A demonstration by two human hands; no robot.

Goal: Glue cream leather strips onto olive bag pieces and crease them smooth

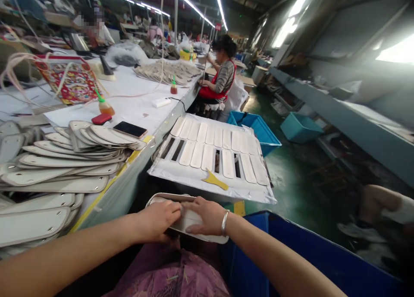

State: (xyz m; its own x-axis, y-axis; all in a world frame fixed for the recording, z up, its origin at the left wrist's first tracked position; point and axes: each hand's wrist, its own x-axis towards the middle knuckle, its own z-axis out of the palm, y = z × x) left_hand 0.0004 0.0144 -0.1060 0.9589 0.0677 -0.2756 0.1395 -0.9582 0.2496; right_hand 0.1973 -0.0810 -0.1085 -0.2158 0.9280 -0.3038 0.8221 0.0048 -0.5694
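Observation:
An off-white panel (189, 221) with rounded corners and a darker edge lies across my lap. My left hand (160, 219) is closed on its left part, fingers curled over the top, thumb partly hidden below the near edge. My right hand (207, 215) rests on the panel's right half, with its thumb spread from the fingers and a silver bracelet at the wrist. The fingertips of both hands meet near the panel's middle. Just beyond stands a white slotted board (181, 176) bearing rows of off-white strips (228, 163). On its near side lies a yellow forked tool (215, 179).
Stacked off-white panels (64, 159) with metal eyelets cover the left table. A phone (130, 129), a red case (101, 119) and a glue bottle (105, 105) lie behind. Blue bins (255, 133) stand beyond and a dark blue bin (291, 254) at right. A co-worker (223, 72) sits ahead.

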